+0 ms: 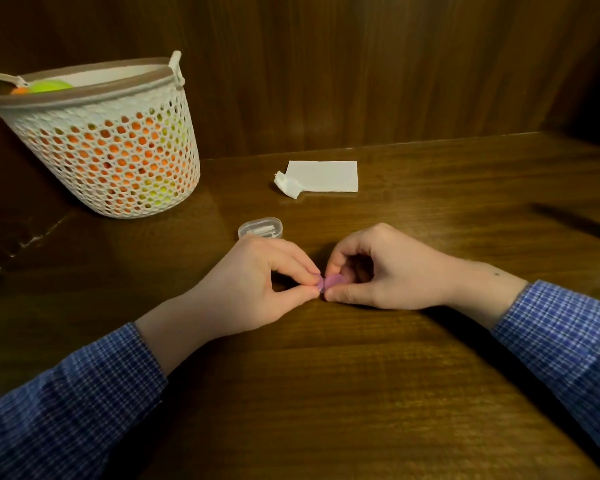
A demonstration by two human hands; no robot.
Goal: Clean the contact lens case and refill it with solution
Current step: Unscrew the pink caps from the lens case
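Checked blue sleeves (66, 403) nearest, left hand (257, 285) and right hand (378, 271) each in pinch grip on purple lens case (330, 283) low over counter (326, 393), clear box (261, 228) just behind, tissue (321, 176) and mesh basket (118, 147) beyond

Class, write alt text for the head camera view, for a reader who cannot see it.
Two hands, left hand and right hand, pinch a small purple contact lens case between them over a wooden table. Behind lie a clear plastic box, a white tissue and a mesh basket holding orange and green items.
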